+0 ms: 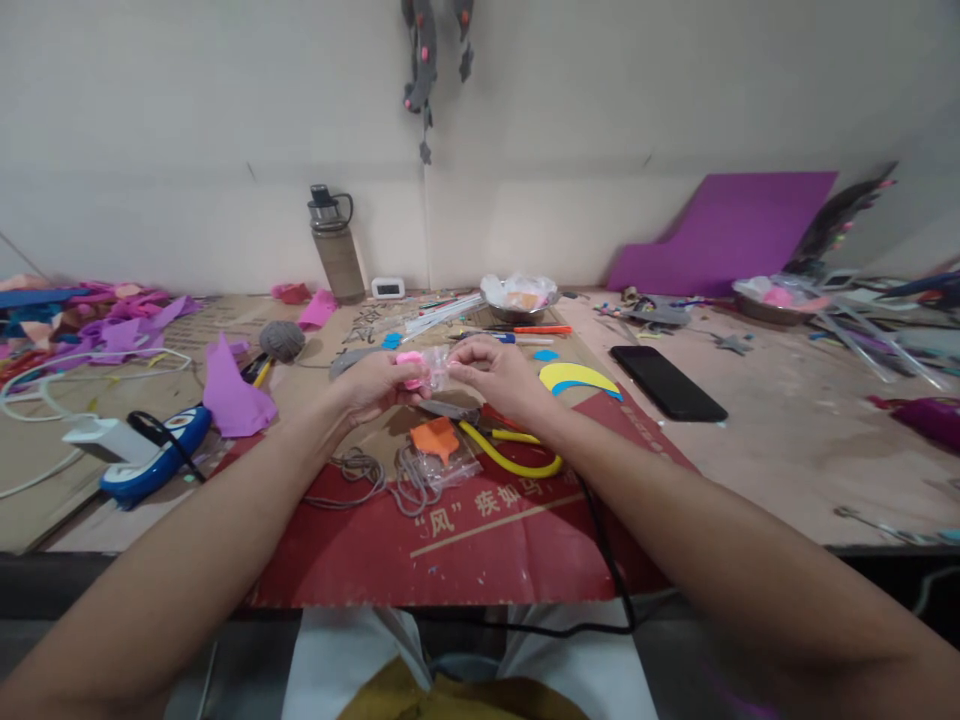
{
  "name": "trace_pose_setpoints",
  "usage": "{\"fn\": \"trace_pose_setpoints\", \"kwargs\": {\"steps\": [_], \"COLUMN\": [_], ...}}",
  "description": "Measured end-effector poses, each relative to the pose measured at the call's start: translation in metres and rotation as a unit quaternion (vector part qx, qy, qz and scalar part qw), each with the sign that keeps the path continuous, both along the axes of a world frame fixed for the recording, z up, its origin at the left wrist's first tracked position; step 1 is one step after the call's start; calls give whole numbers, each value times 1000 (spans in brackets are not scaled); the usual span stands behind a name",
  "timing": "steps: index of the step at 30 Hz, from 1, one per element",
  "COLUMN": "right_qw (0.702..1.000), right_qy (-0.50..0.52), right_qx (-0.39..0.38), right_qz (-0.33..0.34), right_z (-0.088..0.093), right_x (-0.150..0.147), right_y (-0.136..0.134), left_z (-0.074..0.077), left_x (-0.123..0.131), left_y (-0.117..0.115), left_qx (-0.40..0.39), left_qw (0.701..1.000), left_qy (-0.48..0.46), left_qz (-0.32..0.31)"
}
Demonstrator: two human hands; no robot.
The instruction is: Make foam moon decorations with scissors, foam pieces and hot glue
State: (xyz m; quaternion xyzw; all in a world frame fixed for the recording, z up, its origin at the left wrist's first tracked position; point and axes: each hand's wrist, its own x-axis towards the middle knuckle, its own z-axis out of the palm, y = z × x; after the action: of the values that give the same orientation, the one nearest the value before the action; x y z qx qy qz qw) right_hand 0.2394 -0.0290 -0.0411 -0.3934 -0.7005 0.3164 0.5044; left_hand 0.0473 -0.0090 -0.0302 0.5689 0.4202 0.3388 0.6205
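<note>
Both my hands meet above the red cardboard sheet [480, 540] at the table's middle. My left hand [379, 385] is closed around a small clear plastic bag [433, 368] holding pink pieces [411, 366]. My right hand [499, 375] pinches the other side of that same bag with its fingertips. Just below the hands lie an orange felt piece [435, 438] in a clear bag, grey cords [375, 478] and yellow-handled scissors [510, 455].
A black phone [667, 382] and a yellow-blue crescent [577, 378] lie to the right. A grey yarn ball [282, 340], purple felt scrap [232, 395], water bottle [335, 245] and blue glue gun [154, 455] stand left. Metal bowls [517, 300], purple foam sheet [720, 235] sit behind.
</note>
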Motion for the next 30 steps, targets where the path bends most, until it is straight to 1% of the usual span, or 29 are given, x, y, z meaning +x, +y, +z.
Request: {"fn": "trace_pose_setpoints", "kwargs": {"steps": [1,3,4,6,8,10,12,14,16,18,19,21,23,24,25,26,27,28,29,30], "right_qw": [997,976,963,945,936,929,921,914,913,918,922,930,940,946,951,956,961,967,975,983], "right_qy": [41,133,173,221,240,263,300,333,339,322,309,282,255,243,233,224,214,200,180,154], "right_qx": [-65,-169,-202,-235,-249,-253,-241,-218,-202,-207,-214,-221,-215,-207,-196,-183,-168,-151,-130,-101], "right_qz": [4,24,36,58,64,63,67,83,102,102,96,82,71,65,57,49,42,35,30,27], "right_z": [0,1,1,0,-1,0,4,9,14,15,14,9,5,4,4,5,7,10,12,14], "right_x": [1,4,5,6,8,10,14,17,20,21,21,19,17,16,14,11,9,5,1,-4], "right_y": [1,4,5,7,9,11,12,12,13,13,14,15,15,15,14,13,12,10,8,7], "left_z": [-1,-4,-5,-7,-8,-8,-7,-6,-8,-12,-13,-16,-14,-12,-9,-4,1,7,14,20], "left_x": [-1,-2,-2,-1,2,4,6,7,7,7,8,9,11,12,14,16,20,23,28,33], "left_y": [2,7,9,12,13,11,8,7,9,13,16,19,19,18,15,12,8,4,0,-3], "left_qx": [21,74,100,140,163,178,185,189,192,198,210,258,322,344,352,343,317,272,212,146], "left_qw": [1000,996,992,984,977,972,968,964,962,957,949,920,891,886,890,903,921,943,962,974], "left_qy": [6,29,46,78,102,127,153,171,178,205,232,293,314,301,274,230,171,96,8,-74], "left_qz": [15,47,60,84,90,80,73,79,77,58,50,45,57,73,93,121,148,165,171,154]}}
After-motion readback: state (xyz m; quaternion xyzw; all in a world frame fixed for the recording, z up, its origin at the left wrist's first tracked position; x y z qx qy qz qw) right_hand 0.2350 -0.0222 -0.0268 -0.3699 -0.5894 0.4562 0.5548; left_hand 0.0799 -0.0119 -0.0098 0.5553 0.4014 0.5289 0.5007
